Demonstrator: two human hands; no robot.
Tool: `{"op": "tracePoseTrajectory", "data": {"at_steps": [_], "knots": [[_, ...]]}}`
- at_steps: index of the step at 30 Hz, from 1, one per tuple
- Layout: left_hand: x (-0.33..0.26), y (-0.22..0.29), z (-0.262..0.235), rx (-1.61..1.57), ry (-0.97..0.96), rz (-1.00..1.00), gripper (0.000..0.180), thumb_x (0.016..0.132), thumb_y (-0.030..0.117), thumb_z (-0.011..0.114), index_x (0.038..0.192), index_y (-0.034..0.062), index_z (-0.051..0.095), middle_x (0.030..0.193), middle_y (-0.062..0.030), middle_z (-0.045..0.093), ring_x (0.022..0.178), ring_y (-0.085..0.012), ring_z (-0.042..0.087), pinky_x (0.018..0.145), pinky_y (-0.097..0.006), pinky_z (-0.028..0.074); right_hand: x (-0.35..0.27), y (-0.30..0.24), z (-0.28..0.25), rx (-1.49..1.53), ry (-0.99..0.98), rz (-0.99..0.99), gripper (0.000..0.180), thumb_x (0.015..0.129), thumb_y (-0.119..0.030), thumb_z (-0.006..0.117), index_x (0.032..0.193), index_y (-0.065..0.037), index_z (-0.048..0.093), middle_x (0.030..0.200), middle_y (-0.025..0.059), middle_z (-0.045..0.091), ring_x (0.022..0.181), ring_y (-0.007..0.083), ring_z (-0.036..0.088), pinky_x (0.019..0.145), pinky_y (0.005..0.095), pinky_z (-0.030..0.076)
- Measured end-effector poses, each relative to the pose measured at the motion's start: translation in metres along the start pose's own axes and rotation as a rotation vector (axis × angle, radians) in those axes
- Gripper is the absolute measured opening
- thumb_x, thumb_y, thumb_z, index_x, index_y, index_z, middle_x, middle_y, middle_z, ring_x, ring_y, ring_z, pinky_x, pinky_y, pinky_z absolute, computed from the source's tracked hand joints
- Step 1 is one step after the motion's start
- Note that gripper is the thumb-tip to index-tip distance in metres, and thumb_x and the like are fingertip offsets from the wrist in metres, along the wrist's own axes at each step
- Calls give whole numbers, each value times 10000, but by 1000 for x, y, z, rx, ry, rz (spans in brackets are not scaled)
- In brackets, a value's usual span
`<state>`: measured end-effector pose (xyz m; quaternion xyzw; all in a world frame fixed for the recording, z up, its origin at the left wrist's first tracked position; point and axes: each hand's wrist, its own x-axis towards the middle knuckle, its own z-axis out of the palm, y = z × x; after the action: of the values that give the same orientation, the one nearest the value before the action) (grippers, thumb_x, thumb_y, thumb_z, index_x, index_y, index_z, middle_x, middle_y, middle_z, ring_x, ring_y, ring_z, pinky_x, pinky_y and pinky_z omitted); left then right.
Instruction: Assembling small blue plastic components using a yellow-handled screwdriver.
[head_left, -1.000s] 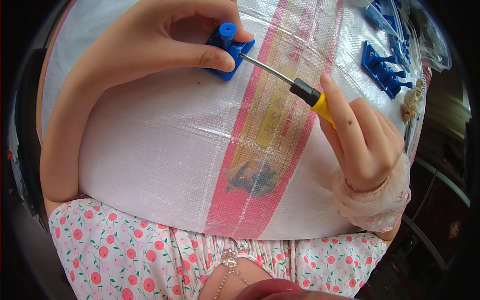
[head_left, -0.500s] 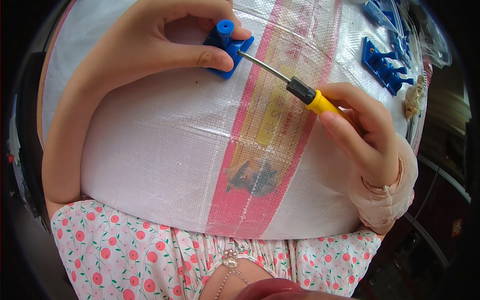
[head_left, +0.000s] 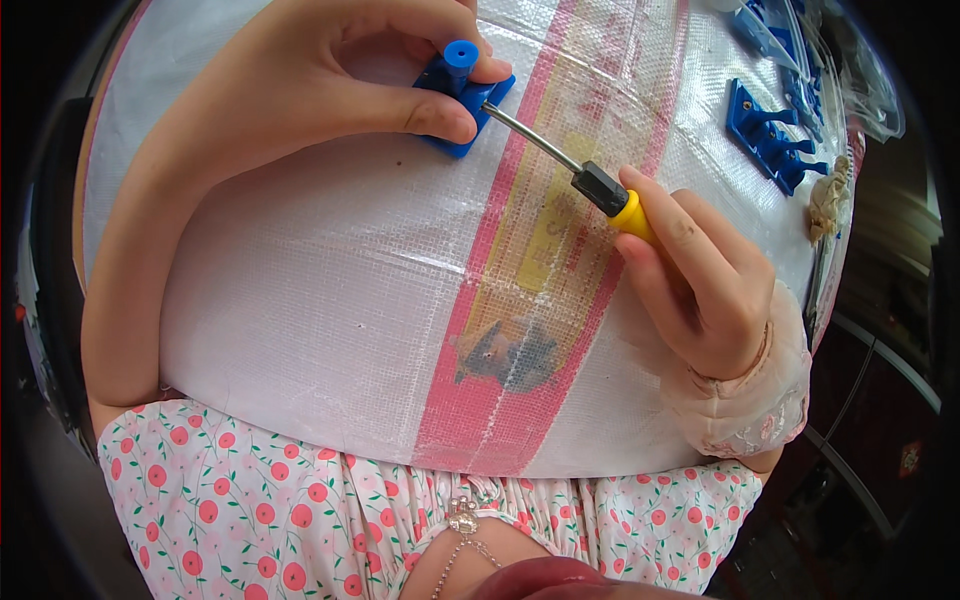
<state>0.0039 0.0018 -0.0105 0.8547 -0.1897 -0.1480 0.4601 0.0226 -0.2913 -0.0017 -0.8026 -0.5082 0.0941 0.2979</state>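
Note:
My left hand pinches a small blue plastic part between thumb and fingers at the far side of the table. The part has a flat base and an upright round post with a hole in its top. My right hand is closed around the yellow handle of a screwdriver with a black collar and a metal shaft. The shaft slants up to the left, and its tip meets the right side of the blue part. What the tip rests in is too small to make out.
A woven plastic sheet, white with a pink and yellow printed band, covers the table. At the far right lies another blue plastic piece with several prongs. Beyond it are more blue parts and clear plastic bags, beside a beige crumpled lump.
My right hand has shifted slightly left and turned about the handle, its fingers now further over it. The blue part and my left hand have moved a touch to the right.

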Motion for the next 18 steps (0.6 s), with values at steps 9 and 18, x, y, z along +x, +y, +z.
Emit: {"op": "tracePoseTrajectory", "data": {"at_steps": [9, 18], "knots": [[1, -4, 1, -23, 28, 66, 291, 715, 190, 868, 936, 40, 750, 875, -69, 652, 828, -163, 599, 692, -286, 468, -1, 4, 4, -470, 85, -238, 459, 713, -1, 747, 1153, 93, 656, 759, 63, 535, 543, 111, 510, 440, 248, 394], [3, -5, 0, 16, 27, 59, 312, 708, 195, 873, 941, 30, 746, 868, -71, 649, 822, -160, 594, 692, -289, 465, 2, -13, -13, -425, -15, -108, 517, 713, 73, 777, 1212, 7, 660, 798, 98, 618, 645, 198, 622, 557, 261, 476]]}}
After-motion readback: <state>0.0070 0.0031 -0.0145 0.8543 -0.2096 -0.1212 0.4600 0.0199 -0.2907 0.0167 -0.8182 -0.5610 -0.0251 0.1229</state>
